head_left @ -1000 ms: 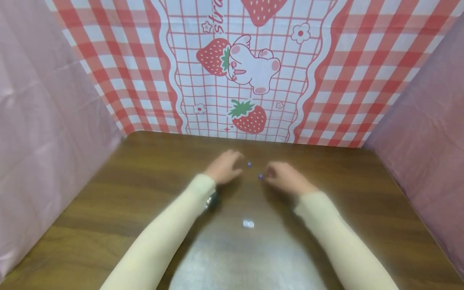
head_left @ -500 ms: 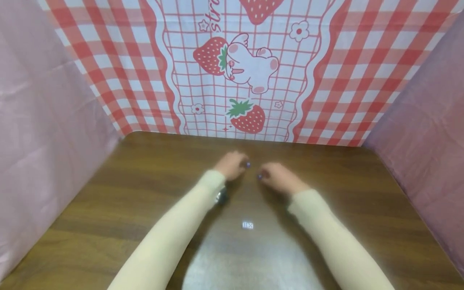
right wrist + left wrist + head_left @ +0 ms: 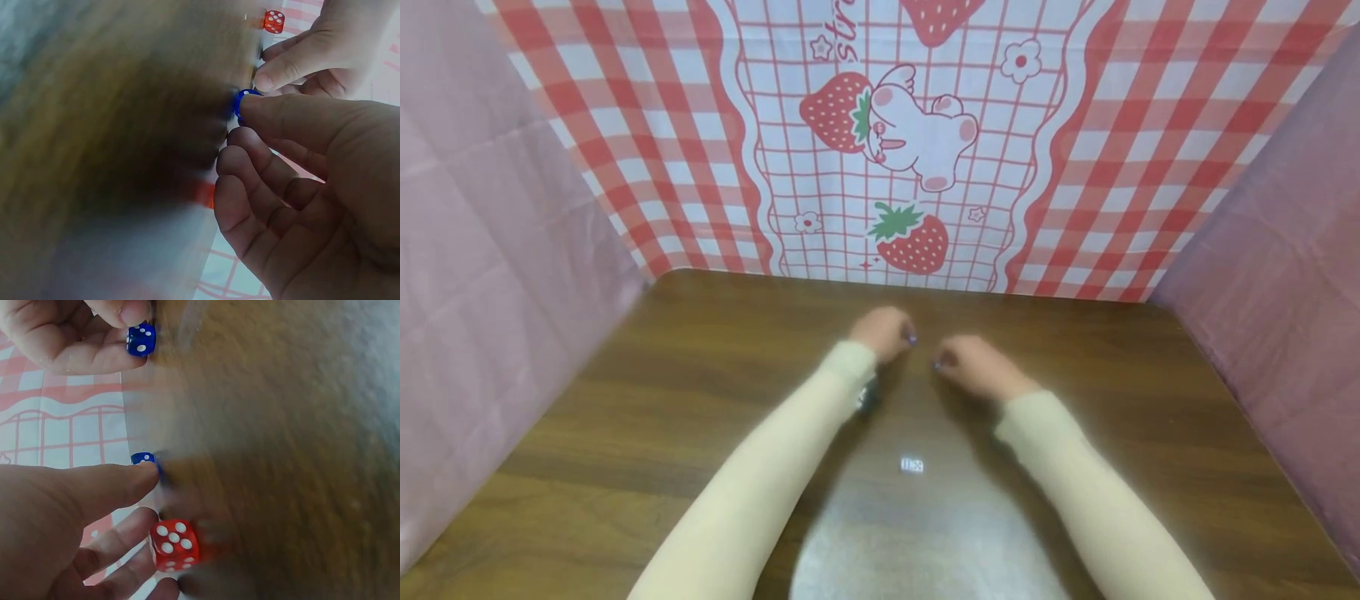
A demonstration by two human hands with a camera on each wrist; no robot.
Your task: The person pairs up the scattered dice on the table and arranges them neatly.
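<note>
My left hand (image 3: 882,332) pinches a blue die with white pips (image 3: 144,457) near the back of the table; the thumb covers much of it in the left wrist view. A short way to the right, my right hand (image 3: 979,365) holds another blue die (image 3: 245,103) between thumb and forefinger. Its other fingers are bent. A red die (image 3: 174,545) sits close by my left hand's lower fingers, its five-pip face showing. In the right wrist view, something red (image 3: 207,195) shows partly behind my right fingers, mostly hidden.
A brown wooden table (image 3: 700,400) stretches beneath both arms. A red-and-white strawberry-print cloth (image 3: 917,242) hangs behind it, with pink cloth (image 3: 512,250) at the sides. A small pale marked patch (image 3: 912,465) shows on the tabletop between the forearms.
My left hand has moved right and slightly away, from beside its blue die to pinching it. My right hand has shifted slightly left, staying at its own blue die.
</note>
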